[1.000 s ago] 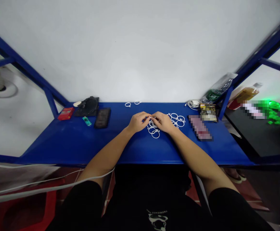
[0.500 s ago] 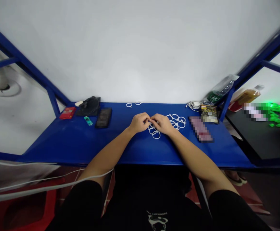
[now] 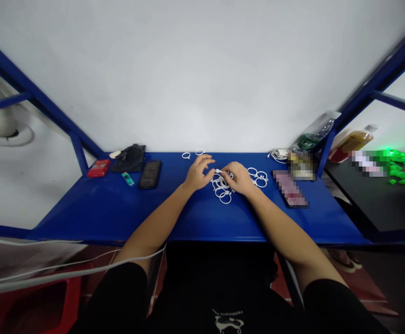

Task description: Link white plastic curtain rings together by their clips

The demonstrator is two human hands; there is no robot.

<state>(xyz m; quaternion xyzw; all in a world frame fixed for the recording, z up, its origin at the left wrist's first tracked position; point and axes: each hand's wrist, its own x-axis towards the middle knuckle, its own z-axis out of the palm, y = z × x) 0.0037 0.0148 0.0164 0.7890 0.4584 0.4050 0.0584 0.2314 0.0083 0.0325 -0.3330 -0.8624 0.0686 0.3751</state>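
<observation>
My right grip (image 3: 237,177) pinches a white piece (image 3: 218,171) | left grip (image 3: 198,172) half-open, empty | ring cluster (image 3: 220,189) around right, two rings (image 3: 186,156) beyond left | finished share: can't tell

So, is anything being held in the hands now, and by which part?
The right hand seems to pinch a small white piece; one end shows, the gripped part is hidden. The left hand holds nothing visible.

Likely a home or dormitory room
Slippers (image 3: 346,268), tiled floor (image 3: 369,290), drink bottle (image 3: 313,134) and cable (image 3: 275,157) on a blue counter (image 3: 94,211).
</observation>
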